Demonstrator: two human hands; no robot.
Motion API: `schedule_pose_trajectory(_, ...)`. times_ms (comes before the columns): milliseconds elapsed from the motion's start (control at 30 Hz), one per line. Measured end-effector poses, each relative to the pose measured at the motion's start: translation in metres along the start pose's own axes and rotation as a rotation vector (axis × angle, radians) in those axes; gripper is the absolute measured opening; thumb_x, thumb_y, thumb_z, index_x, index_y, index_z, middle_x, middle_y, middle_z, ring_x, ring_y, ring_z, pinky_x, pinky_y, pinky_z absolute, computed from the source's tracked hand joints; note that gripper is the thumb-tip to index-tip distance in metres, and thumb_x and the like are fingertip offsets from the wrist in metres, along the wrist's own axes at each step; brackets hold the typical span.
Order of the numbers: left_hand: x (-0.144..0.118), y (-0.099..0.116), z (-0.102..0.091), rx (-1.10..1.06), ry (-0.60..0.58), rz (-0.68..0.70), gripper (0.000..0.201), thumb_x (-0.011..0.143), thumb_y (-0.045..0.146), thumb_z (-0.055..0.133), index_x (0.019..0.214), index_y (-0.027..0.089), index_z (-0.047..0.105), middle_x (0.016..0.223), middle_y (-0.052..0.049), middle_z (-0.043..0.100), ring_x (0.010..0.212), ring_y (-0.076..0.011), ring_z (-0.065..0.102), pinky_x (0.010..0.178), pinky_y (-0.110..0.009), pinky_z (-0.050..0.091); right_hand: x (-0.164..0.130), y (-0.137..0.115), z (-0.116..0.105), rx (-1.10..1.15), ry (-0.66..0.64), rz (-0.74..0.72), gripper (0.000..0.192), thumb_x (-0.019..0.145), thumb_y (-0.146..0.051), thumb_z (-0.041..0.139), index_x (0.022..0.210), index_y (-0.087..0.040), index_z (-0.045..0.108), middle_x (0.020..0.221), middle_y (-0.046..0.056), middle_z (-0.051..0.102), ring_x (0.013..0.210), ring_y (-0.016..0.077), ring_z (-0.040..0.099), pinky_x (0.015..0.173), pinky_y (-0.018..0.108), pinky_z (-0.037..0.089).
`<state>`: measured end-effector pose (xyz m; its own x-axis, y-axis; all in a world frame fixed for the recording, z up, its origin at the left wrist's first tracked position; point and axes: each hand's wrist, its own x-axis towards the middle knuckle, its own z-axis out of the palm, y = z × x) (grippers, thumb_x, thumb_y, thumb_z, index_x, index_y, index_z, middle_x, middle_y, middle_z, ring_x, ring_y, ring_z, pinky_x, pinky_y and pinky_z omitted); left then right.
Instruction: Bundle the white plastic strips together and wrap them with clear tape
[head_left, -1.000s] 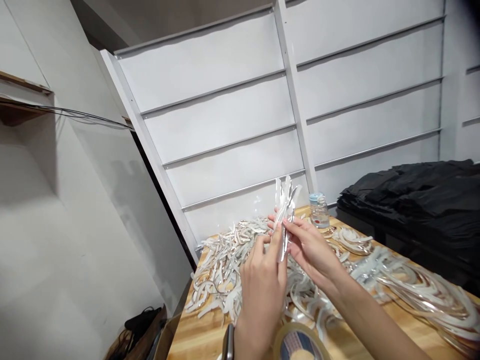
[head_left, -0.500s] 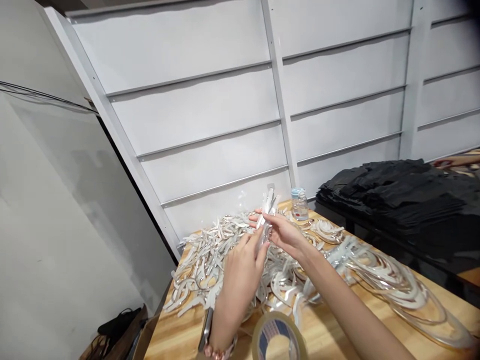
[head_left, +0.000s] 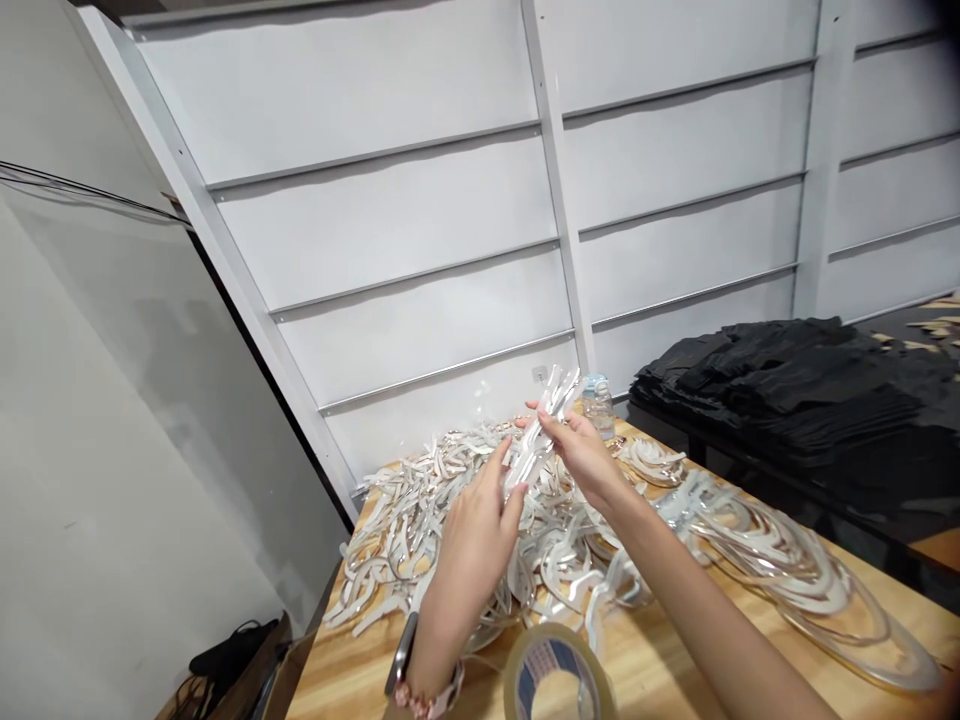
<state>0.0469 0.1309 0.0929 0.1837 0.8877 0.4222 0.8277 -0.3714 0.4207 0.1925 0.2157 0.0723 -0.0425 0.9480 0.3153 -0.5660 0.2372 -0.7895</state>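
A small bundle of clear and white plastic strips is held up at a slant over the table. My right hand pinches the bundle near its middle, and the strips' upper ends fan out above the fingers. Around the lower end, my left hand has its thumb and fingers on either side of the strips. Beneath both hands spreads a large heap of similar curved strips. A roll of clear tape lies near the front, beside my left wrist.
Long looped strips lie on the wooden table at the right. A clear bottle with a blue lid stands at the back. Stacked black sheets cover a neighbouring table. White panelling rises behind.
The strips' upper ends have spread apart and moved slightly right with my right hand. My left fingers have loosened a little. Another person's hand at the far right is out of view.
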Motion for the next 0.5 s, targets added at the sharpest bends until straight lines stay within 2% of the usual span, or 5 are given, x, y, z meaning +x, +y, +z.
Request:
schedule_pose_trajectory(100, 0.000, -0.001, -0.002, -0.012, -0.019, -0.031, 0.049, 0.096, 0.034, 0.043, 0.144, 0.028, 0.037, 0.119, -0.008, 0.066, 0.109, -0.0253, 0.062, 0.090, -0.038, 0.046, -0.001, -0.003, -0.001, 0.032, 0.025, -0.032, 0.046, 0.077, -0.044, 0.073, 0.113, -0.018, 0.062, 0.089, 0.005, 0.077, 0.083, 0.0184, 0.069, 0.077, 0.028, 0.050)
schedule_pose_trajectory(200, 0.000, 0.000, -0.005, 0.000, -0.039, -0.023, 0.043, 0.096, 0.033, 0.041, 0.139, 0.028, 0.045, 0.110, -0.006, 0.070, 0.103, -0.0245, 0.065, 0.086, -0.036, 0.046, 0.000, -0.009, -0.005, 0.060, 0.075, -0.073, 0.042, 0.078, -0.044, 0.072, 0.110, -0.018, 0.062, 0.087, 0.004, 0.077, 0.077, 0.0157, 0.067, 0.074, 0.026, 0.049)
schedule_pose_trajectory(300, 0.000, 0.000, -0.010, 0.028, -0.034, -0.031, 0.040, 0.097, 0.032, 0.040, 0.135, 0.027, 0.051, 0.111, -0.005, 0.071, 0.101, -0.0231, 0.065, 0.085, -0.034, 0.047, 0.003, -0.018, -0.014, 0.095, 0.148, -0.107, 0.037, 0.078, -0.042, 0.073, 0.105, -0.019, 0.063, 0.087, 0.004, 0.077, 0.073, 0.0134, 0.065, 0.072, 0.023, 0.049)
schedule_pose_trajectory(400, 0.000, -0.005, -0.010, 0.156, -0.044, -0.051, 0.039, 0.097, 0.027, 0.038, 0.132, 0.025, 0.055, 0.115, -0.008, 0.070, 0.103, -0.0241, 0.065, 0.085, -0.035, 0.047, 0.008, -0.024, -0.024, 0.114, 0.190, -0.141, 0.038, 0.076, -0.043, 0.075, 0.104, -0.020, 0.063, 0.089, 0.004, 0.077, 0.071, 0.0131, 0.064, 0.069, 0.023, 0.050)
schedule_pose_trajectory(500, 0.007, -0.020, -0.002, 0.316, -0.115, -0.102, 0.036, 0.095, 0.021, 0.039, 0.121, 0.023, 0.064, 0.109, -0.010, 0.072, 0.098, -0.0281, 0.067, 0.081, -0.038, 0.048, 0.011, -0.026, -0.033, 0.090, 0.246, -0.168, 0.043, 0.073, -0.045, 0.077, 0.105, -0.020, 0.064, 0.089, 0.004, 0.077, 0.070, 0.0141, 0.064, 0.065, 0.023, 0.049)
